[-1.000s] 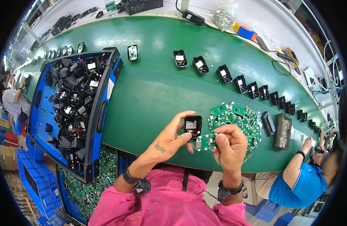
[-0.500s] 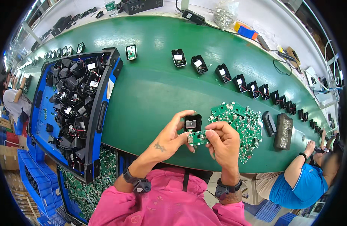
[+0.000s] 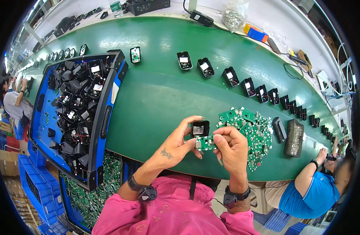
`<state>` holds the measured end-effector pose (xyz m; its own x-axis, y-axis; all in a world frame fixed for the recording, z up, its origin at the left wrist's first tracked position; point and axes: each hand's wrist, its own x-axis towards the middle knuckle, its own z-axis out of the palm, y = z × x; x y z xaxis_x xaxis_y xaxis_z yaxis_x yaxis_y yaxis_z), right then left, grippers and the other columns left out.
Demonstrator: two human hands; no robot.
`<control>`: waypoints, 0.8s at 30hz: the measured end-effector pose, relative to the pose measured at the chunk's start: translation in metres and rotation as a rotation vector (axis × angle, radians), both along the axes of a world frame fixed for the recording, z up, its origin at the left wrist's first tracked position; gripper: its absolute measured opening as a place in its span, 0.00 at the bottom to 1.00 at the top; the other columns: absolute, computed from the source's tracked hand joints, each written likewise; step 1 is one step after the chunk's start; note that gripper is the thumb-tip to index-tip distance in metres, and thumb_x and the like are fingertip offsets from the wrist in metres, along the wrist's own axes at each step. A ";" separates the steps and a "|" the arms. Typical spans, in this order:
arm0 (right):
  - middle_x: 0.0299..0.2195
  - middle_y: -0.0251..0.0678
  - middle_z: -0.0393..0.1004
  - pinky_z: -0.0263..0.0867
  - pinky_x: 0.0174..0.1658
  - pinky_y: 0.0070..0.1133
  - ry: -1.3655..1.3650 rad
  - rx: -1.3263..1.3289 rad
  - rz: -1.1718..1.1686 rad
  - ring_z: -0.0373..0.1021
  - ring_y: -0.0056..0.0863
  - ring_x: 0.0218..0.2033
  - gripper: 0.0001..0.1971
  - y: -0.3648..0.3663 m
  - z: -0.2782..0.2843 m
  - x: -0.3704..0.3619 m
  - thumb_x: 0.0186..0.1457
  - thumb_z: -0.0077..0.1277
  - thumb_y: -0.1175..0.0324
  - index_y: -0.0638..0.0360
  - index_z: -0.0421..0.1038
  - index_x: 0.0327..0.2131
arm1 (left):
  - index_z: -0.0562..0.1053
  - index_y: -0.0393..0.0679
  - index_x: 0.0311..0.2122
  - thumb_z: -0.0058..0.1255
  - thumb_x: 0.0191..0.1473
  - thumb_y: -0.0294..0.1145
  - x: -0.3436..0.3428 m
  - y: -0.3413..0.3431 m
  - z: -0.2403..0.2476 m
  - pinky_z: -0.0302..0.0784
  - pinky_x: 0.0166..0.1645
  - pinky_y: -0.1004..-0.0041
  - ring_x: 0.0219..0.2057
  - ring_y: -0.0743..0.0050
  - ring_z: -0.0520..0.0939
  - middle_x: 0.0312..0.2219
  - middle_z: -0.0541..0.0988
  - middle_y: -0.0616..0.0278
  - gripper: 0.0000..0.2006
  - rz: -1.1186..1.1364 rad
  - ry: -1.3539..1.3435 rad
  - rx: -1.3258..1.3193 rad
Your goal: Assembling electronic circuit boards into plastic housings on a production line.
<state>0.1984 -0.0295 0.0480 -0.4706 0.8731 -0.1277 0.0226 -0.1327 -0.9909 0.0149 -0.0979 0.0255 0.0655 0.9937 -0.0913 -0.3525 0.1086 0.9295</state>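
My left hand (image 3: 179, 141) is wrapped round a small black plastic housing (image 3: 200, 127) with a pale piece inside it. A green circuit board (image 3: 206, 143) lies across the near end of the housing. Thumb and fingers of my right hand (image 3: 233, 145) pinch the board's right end, while my left thumb rests by its left end. Whether the board touches the housing I cannot tell. Right beside my right hand spreads a pile of green circuit boards (image 3: 258, 135).
A blue tray (image 3: 102, 129) full of black housings stands at the left. Open housings (image 3: 206, 67) line the far side of the green table (image 3: 148, 98). A grey block (image 3: 294, 138) and a black casing (image 3: 279, 129) lie right of the boards. A person in blue (image 3: 311, 196) works at the right.
Both hands keep nearly the same place and grip. The housing and the board have shifted only very slightly.
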 end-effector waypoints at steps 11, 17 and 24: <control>0.23 0.28 0.76 0.58 0.20 0.10 0.001 -0.013 0.052 0.67 0.10 0.20 0.08 -0.008 -0.005 0.000 0.62 0.56 0.70 0.64 0.71 0.40 | 0.56 0.44 0.65 0.47 0.60 0.20 0.000 0.001 -0.012 0.79 0.47 0.73 0.50 0.73 0.75 0.53 0.69 0.57 0.28 0.110 0.082 0.048; 0.23 0.27 0.76 0.60 0.21 0.11 -0.008 -0.013 0.038 0.68 0.10 0.20 0.08 -0.006 -0.009 -0.003 0.62 0.56 0.70 0.64 0.71 0.40 | 0.55 0.43 0.66 0.47 0.59 0.19 -0.002 0.000 0.005 0.80 0.47 0.69 0.49 0.70 0.76 0.54 0.69 0.53 0.31 0.018 -0.064 -0.037; 0.21 0.32 0.75 0.60 0.22 0.17 -0.238 0.483 -0.103 0.67 0.12 0.20 0.09 -0.003 -0.020 -0.014 0.59 0.58 0.71 0.64 0.71 0.39 | 0.53 0.41 0.66 0.44 0.58 0.20 0.005 -0.007 0.009 0.80 0.41 0.73 0.37 0.70 0.83 0.52 0.69 0.50 0.31 0.016 -0.172 0.054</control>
<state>0.1842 -0.0322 0.0279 -0.3868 0.8987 0.2067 0.2641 0.3227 -0.9089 0.0200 -0.1048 0.0347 0.0595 0.9979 -0.0265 -0.5079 0.0531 0.8598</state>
